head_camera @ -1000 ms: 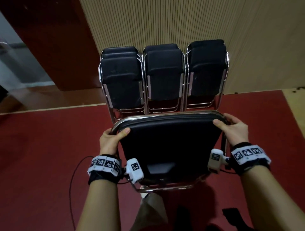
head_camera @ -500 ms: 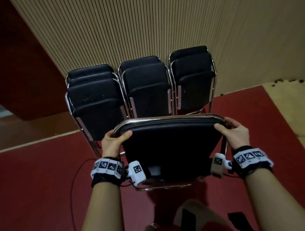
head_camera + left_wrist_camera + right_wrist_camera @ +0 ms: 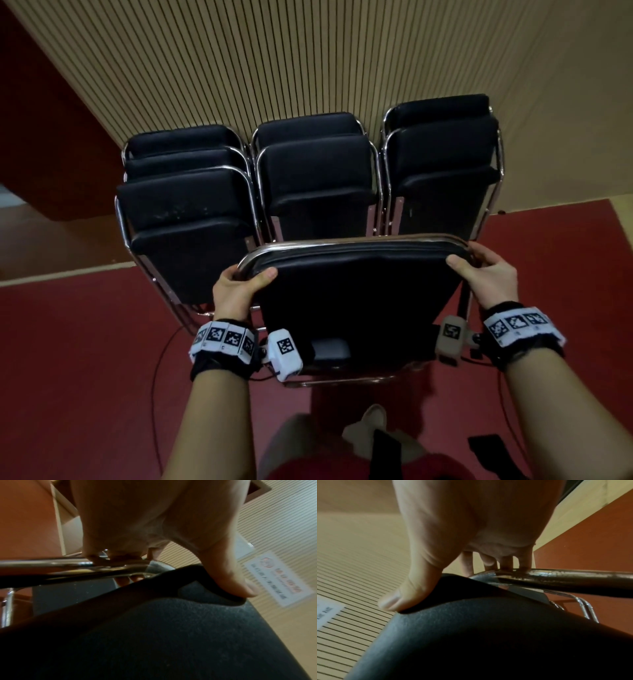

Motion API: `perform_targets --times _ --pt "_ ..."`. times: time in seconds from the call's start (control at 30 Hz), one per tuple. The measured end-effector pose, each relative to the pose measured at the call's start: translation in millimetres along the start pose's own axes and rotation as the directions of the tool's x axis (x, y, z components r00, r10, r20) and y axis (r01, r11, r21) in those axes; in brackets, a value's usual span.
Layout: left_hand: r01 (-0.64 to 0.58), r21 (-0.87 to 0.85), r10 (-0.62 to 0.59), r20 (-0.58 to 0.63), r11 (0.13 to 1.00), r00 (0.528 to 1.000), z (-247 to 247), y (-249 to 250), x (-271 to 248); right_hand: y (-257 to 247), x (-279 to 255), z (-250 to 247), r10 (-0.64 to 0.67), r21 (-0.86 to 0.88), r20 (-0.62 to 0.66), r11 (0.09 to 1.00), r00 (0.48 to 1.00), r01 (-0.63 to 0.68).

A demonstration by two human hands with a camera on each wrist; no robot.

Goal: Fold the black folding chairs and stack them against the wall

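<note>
Held chair: a folded black chair (image 3: 352, 301) fills the centre of the head view, lifted off the red floor (image 3: 75, 359), its chrome top rail toward the wall and its lower frame toward the person.
Long axis: runs from the top rail at mid-frame down toward the bottom centre of the frame; the top rail lies crosswise, left to right.
Left hand: the left hand (image 3: 236, 291) clasps the rail's left corner, thumb pressed on the black pad, fingers (image 3: 120, 559) curled over the chrome tube.
Right hand: the right hand (image 3: 489, 277) clasps the rail's right corner the same way, thumb on the pad, fingers (image 3: 506, 562) over the tube.
Stacks: three stacks of folded chairs lean on the slatted wall (image 3: 274, 68) in the upper half: left stack (image 3: 185, 212), middle stack (image 3: 318, 181), right stack (image 3: 445, 168), side by side.
Edges: the held chair's top rail overlaps the lower parts of the middle and right stacks in the picture; whether it touches them cannot be told.
Open room: bare red floor lies at left and right of the frame; a thin cable (image 3: 157, 377) trails across it at lower left.
</note>
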State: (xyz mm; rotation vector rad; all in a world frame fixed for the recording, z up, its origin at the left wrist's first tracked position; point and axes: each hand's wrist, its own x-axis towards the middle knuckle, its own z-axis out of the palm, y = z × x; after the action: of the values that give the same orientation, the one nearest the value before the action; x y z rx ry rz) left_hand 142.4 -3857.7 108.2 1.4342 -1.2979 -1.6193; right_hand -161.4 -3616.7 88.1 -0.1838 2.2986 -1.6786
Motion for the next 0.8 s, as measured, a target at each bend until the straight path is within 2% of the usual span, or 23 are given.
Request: perform_targets --times 0.13,0.47,0.8 --pt "0.02 -0.013 -0.02 -0.06 1.0 0.998 23 4 40 -7 50 28 0.024 -0.026 0.031 0.999 0.999 -0.023" --pt "0.117 0.012 -0.117 -0.008 0.993 0.993 76 18 171 -15 158 108 0.09 -0.058 0.013 0.994 0.996 -0.089" --pt "0.165 0.118 -0.159 -0.059 0.979 0.986 110 27 280 -19 238 172 0.148 -0.07 0.043 0.987 0.988 -0.145"
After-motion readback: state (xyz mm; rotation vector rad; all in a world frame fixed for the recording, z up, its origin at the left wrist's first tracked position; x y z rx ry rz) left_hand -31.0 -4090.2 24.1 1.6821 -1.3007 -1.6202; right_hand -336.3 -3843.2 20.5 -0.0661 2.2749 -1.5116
